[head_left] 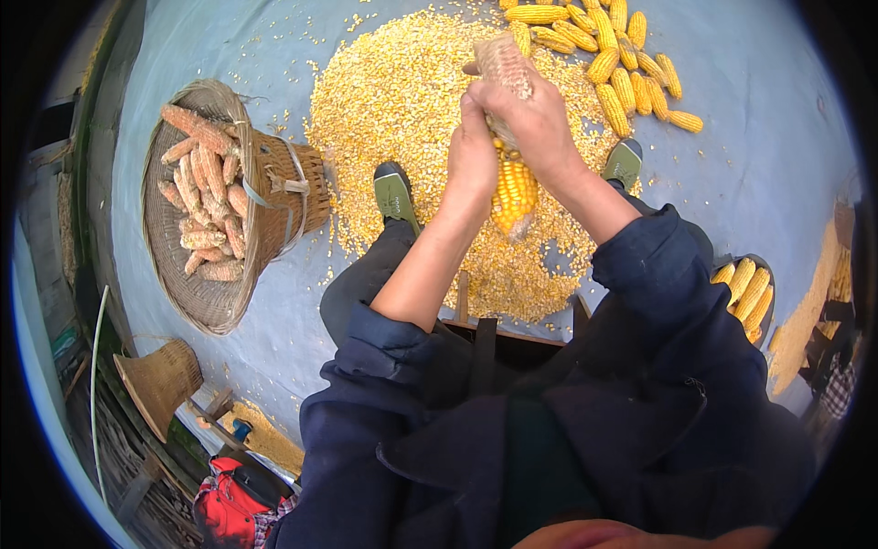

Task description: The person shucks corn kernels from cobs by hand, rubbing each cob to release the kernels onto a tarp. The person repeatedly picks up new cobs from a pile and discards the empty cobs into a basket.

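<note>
My two hands meet over the loose corn kernels (384,103). My left hand (475,154) is closed around a yellow ear of corn (516,189), whose lower end shows between my wrists. In my right hand (531,117) is a pale, bare corn cob (504,65), slightly blurred, its top sticking up past my fingers. The cob's lower part is pressed against the ear, and my fingers hide much of where they touch. Some kernels are gone from the ear's upper part.
At left, a wicker basket (291,185) lies tipped, with several stripped cobs (209,178) in its mouth. Unshelled ears (621,82) lie beyond my right hand; more ears (748,291) sit by my right side. A smaller basket (164,381) and red clothing (236,504) are lower left.
</note>
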Demonstrator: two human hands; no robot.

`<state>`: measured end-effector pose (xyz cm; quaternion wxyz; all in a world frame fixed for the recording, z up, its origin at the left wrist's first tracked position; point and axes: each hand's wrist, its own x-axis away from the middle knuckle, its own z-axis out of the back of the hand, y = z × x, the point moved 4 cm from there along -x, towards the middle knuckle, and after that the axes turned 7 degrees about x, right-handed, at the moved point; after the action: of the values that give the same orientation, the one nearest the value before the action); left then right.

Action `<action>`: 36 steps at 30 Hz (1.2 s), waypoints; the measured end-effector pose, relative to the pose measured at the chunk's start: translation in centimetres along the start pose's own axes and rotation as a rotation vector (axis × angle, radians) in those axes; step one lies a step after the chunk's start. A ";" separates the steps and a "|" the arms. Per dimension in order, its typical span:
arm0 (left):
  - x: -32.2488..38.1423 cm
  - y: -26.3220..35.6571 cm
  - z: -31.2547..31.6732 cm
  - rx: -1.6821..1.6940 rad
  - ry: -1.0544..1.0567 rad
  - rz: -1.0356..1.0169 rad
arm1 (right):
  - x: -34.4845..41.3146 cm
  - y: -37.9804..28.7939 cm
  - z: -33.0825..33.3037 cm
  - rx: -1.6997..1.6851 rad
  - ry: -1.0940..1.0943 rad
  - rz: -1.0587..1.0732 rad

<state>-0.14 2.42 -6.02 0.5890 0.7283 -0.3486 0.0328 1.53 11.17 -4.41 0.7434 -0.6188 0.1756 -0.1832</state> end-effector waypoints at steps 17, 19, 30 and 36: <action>0.0 0.5 -0.2 0.233 -0.074 0.109 | 0.0 -0.7 -0.1 -0.172 -0.036 0.049; 0.1 1.0 0.1 0.375 -0.144 0.186 | -0.2 -2.1 0.7 -0.343 -0.202 -0.060; 1.1 2.2 0.0 0.286 -0.158 0.133 | 1.3 -2.6 1.3 -0.052 -0.212 0.206; 0.1 0.9 -0.3 0.072 -0.153 0.053 | 0.5 -1.4 0.4 0.061 -0.083 0.106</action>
<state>-0.43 2.57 -5.09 0.5331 0.7399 -0.4103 0.0051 2.08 11.08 -3.00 0.7771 -0.5928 0.1716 -0.1232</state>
